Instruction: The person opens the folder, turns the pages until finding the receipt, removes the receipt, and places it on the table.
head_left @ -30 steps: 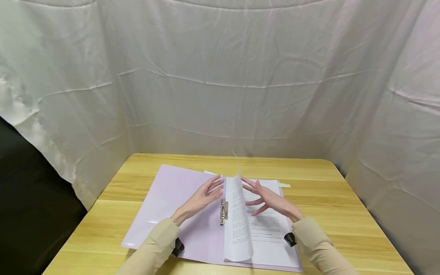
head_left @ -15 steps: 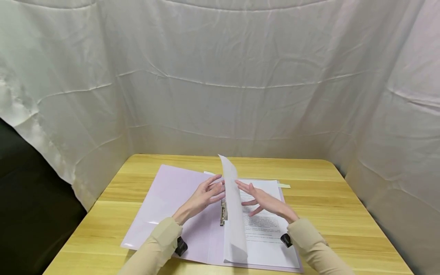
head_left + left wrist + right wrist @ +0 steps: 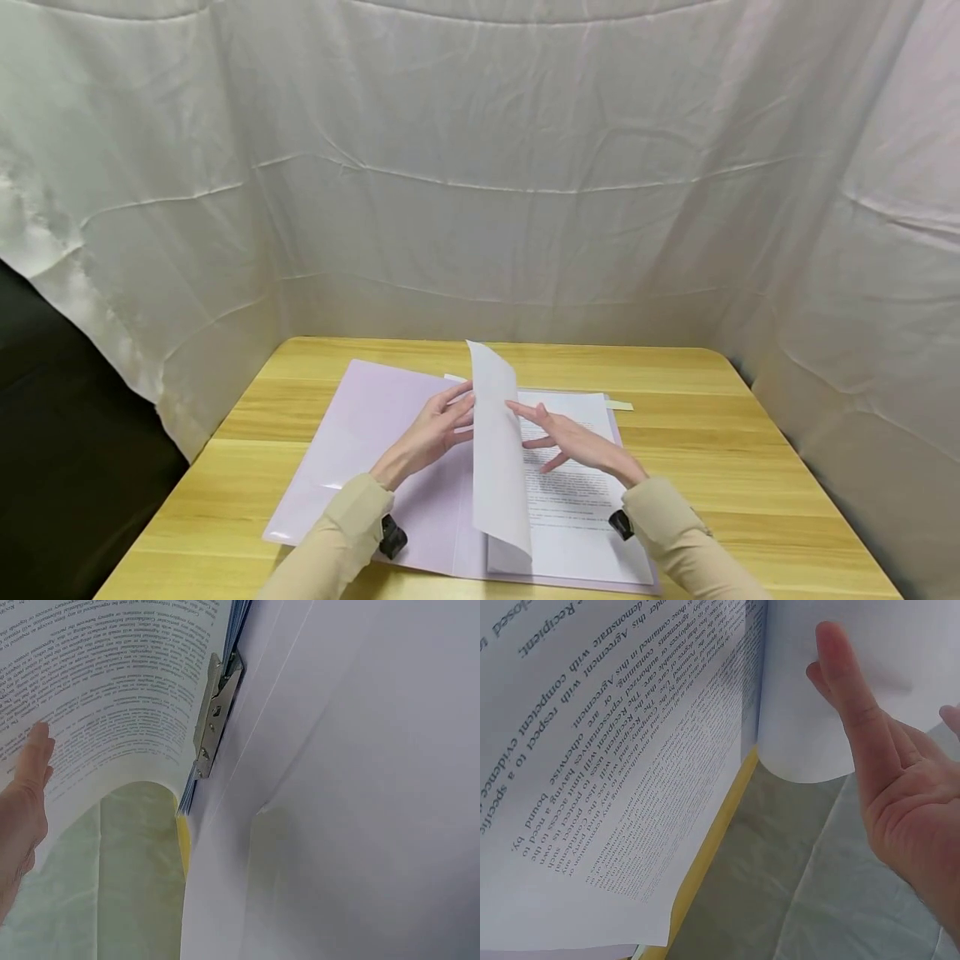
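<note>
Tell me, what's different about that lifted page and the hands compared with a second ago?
The lifted page has swung leftward: its printed side showed from above, but now its blank side does, and it hides the metal clip in the head view. The left hand and right hand shifted slightly left; neither visibly took hold of anything. The open purple folder and table stayed put.

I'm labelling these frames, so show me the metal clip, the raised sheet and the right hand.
Metal clip (image 3: 213, 726): left wrist view, middle of its plate.
Raised sheet (image 3: 497, 458): head view, middle of its visible face.
Right hand (image 3: 901, 784): right wrist view, middle of the hand.
</note>
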A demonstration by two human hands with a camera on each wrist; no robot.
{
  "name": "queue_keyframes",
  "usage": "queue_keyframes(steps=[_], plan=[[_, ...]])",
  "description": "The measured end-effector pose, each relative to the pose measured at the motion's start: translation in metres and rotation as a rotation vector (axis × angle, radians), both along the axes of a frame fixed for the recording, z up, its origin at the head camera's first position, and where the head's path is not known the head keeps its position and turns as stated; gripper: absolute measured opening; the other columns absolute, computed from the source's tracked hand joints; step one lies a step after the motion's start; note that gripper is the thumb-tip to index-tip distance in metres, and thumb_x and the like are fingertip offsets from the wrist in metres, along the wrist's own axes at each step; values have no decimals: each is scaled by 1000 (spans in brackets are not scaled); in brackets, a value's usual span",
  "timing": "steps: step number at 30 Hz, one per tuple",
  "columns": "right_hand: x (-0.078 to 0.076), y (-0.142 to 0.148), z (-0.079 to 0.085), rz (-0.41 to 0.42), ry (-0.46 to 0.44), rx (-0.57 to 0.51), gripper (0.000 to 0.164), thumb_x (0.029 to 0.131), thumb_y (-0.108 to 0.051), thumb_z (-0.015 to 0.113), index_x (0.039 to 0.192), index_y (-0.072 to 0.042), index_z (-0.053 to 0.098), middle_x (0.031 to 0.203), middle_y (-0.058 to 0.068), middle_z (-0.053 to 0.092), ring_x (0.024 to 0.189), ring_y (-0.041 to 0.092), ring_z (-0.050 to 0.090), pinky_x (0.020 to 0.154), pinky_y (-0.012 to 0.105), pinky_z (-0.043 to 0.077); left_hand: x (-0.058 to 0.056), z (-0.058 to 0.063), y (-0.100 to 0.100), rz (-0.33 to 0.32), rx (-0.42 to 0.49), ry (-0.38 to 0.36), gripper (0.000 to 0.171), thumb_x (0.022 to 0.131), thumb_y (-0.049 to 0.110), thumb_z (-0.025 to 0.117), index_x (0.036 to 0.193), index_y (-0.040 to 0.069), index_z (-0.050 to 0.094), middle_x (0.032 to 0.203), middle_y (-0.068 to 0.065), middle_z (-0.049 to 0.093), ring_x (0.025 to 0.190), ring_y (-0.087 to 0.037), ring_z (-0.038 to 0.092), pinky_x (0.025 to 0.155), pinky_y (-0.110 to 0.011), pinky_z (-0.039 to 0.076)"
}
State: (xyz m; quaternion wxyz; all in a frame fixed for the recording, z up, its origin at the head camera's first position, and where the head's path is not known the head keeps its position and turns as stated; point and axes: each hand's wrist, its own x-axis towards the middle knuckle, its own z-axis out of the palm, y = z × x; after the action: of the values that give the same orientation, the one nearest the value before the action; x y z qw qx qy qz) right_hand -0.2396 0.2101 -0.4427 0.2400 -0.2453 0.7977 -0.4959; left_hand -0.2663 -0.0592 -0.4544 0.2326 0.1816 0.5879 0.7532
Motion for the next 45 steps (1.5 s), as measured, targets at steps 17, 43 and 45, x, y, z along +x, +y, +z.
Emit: queue_keyframes(steps=[17,43,45], plan=[[0,7,-5,-38,31,-10,64,108,-55,10,160,-23,30,168,14,22,135,49,52,88,50,61,-7,-5,-12,173,-54,-19,61,94,-4,55,151,-8,33,130,-26,65,93,-10,71,80,-26,61],[-30,76,-38,-427,186,108,48,101,-21,60,139,8,52,135,30,60,115,38,64,86,39,60,-20,-18,-62,443,-686,27,63,81,17,82,134,-7,57,102,-21,74,78,-18,67,69,-28,55],[-33,80,-40,-442,220,149,48,100,-21,61,138,7,53,136,29,60,117,38,61,90,42,58,-20,-18,-66,439,-742,69,62,81,16,82,133,-7,57,110,-25,73,89,-23,69,78,-34,57]])
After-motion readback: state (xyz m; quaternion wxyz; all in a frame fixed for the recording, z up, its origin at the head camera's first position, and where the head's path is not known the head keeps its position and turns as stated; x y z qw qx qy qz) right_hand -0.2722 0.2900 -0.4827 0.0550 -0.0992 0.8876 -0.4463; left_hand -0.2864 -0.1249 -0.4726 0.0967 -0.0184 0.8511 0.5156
